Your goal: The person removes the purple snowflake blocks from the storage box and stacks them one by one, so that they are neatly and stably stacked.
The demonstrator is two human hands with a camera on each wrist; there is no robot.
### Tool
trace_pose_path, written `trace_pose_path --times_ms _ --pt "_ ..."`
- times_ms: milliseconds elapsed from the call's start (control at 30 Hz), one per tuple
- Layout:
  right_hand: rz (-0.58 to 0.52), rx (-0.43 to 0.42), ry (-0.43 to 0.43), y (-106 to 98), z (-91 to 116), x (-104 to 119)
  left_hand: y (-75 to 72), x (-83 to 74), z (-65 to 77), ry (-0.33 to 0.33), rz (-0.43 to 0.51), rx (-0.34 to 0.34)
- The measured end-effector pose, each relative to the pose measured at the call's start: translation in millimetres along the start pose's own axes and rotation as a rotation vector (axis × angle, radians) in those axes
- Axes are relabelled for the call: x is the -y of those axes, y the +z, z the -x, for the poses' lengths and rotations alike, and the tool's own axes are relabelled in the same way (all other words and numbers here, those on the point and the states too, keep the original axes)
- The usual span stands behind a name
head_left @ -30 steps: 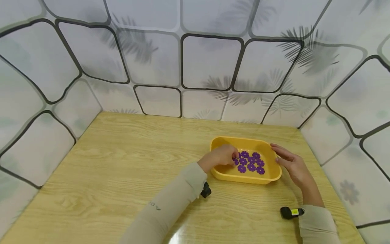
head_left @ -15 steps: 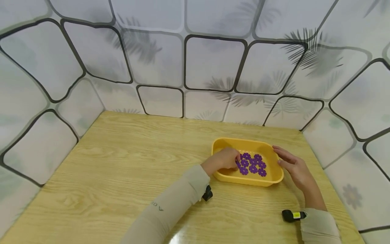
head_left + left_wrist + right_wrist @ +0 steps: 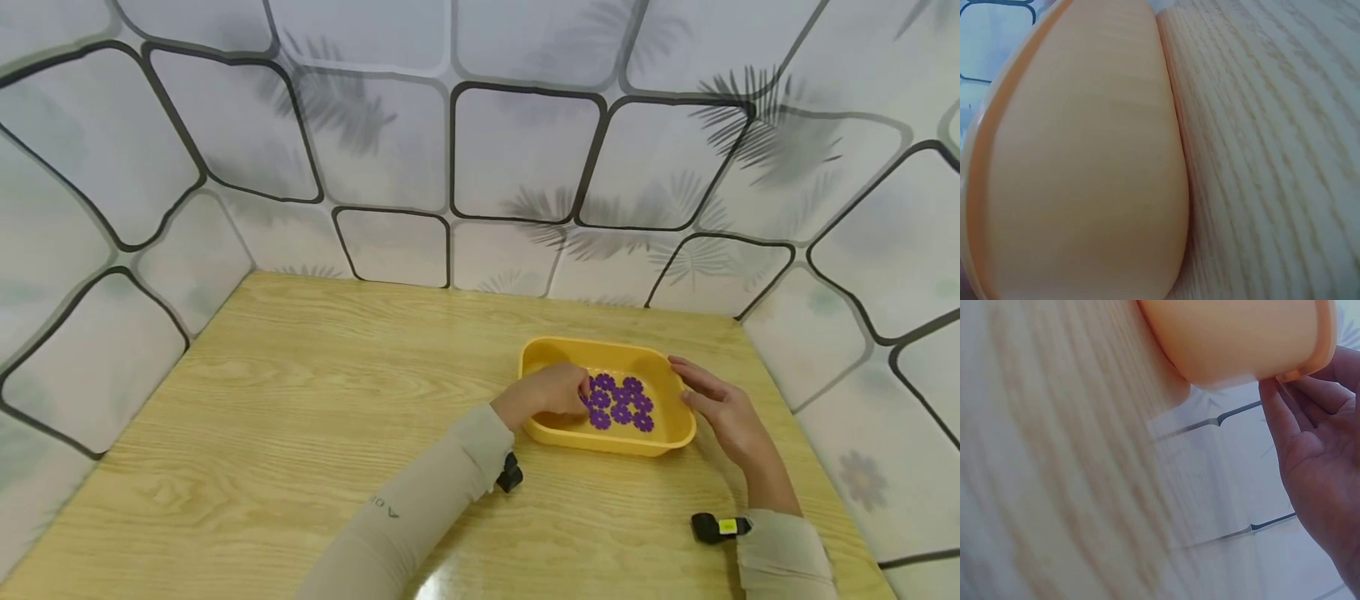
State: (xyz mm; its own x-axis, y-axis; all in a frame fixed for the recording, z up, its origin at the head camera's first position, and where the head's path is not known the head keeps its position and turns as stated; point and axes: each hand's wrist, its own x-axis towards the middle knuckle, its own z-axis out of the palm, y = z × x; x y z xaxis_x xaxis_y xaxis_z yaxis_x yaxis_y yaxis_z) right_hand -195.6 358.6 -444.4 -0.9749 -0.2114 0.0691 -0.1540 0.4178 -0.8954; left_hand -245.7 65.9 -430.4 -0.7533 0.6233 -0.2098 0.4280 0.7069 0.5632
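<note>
A yellow plastic basin [image 3: 600, 443] stands on the table with several purple flower-shaped pieces [image 3: 621, 413] lying on its floor, mostly grouped together. My left hand [image 3: 551, 390] reaches over the basin's left end, its fingers curled down at the leftmost purple piece, pinching at it; the fingertips are largely hidden behind the hand. My right hand [image 3: 723, 408] rests against the basin's right end with fingers fairly straight. In the right wrist view the thumb [image 3: 1277, 415] touches the outer wall just under the rim. The left wrist view shows only the basin's outer wall [image 3: 1085, 156] and the tabletop.
The wood-grain table [image 3: 322, 400] runs far to the left of the basin. Patterned wall panels [image 3: 525, 154] enclose the back and both sides. A black wrist camera [image 3: 510, 473] sits under the left sleeve, and another camera [image 3: 707, 527] beside the right cuff.
My left fingers have dipped slightly lower at the leftmost purple piece, covering more of it. The view shifted a little; the basin and right hand hold their places.
</note>
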Motion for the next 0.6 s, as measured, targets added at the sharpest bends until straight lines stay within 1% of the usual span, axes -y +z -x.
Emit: trace_pose_path --times_ms 167,367,500,600 --pt "-0.015 0.006 -0.016 1.4 -1.3 0.1 -2.4 4.9 0.3 0.048 0.122 -0.020" --pt "0.002 0.006 -0.014 1.1 -2.1 1.5 -13.8 3.4 5.2 0.115 0.258 -0.049" --pt "-0.002 0.004 -0.020 0.2 -1.9 1.9 -24.3 0.9 13.1 0.159 0.333 -0.066" --pt "-0.006 0.002 -0.018 -0.1 -1.4 1.1 -30.3 1.9 20.6 0.197 0.353 -0.095"
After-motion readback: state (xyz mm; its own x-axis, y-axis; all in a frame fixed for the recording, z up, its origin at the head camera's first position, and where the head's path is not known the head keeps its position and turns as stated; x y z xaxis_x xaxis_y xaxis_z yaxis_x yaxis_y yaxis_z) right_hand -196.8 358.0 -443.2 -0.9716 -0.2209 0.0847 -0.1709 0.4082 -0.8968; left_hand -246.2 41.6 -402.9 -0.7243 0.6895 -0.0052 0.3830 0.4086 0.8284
